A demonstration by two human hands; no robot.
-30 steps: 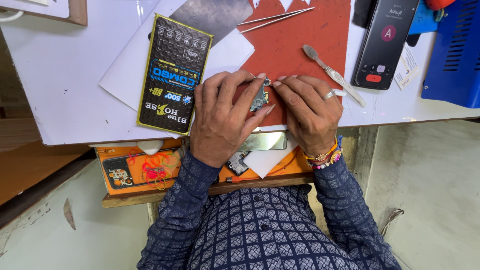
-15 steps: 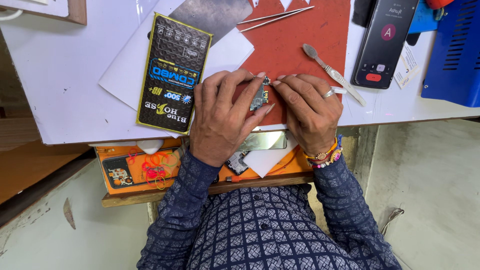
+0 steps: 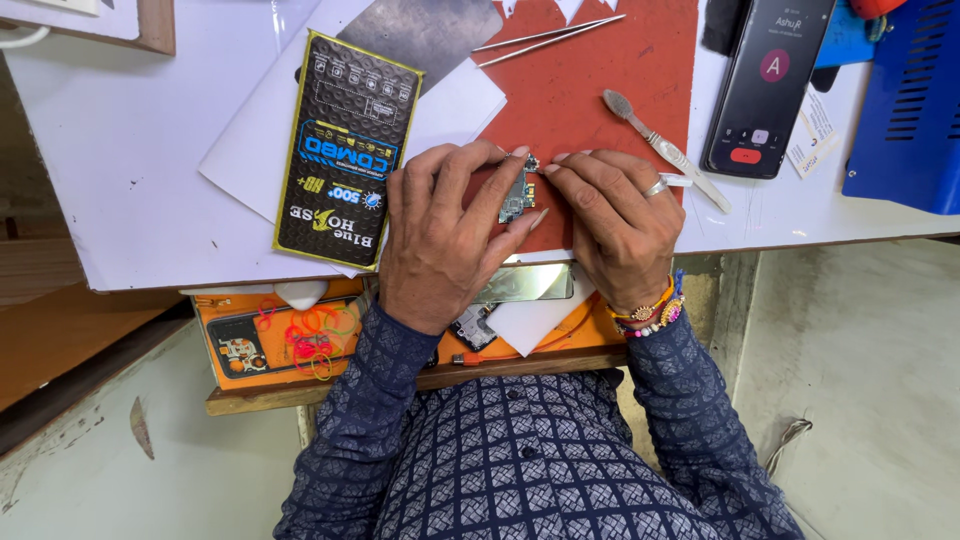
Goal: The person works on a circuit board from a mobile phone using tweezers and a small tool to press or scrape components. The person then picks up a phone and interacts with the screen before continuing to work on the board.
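Where hands (image 3: 450, 235) meet: flat circuit board (image 3: 517, 196)

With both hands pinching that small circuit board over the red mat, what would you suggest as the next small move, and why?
Probably keep the left hand steadying the circuit board while the right hand takes the brush beside it: the board rests between both hands' fingertips above the red mat.

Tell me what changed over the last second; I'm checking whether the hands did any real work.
Nothing visibly changed. The left hand and right hand still pinch the small circuit board over the red mat; the brush, tweezers and phone lie as before.
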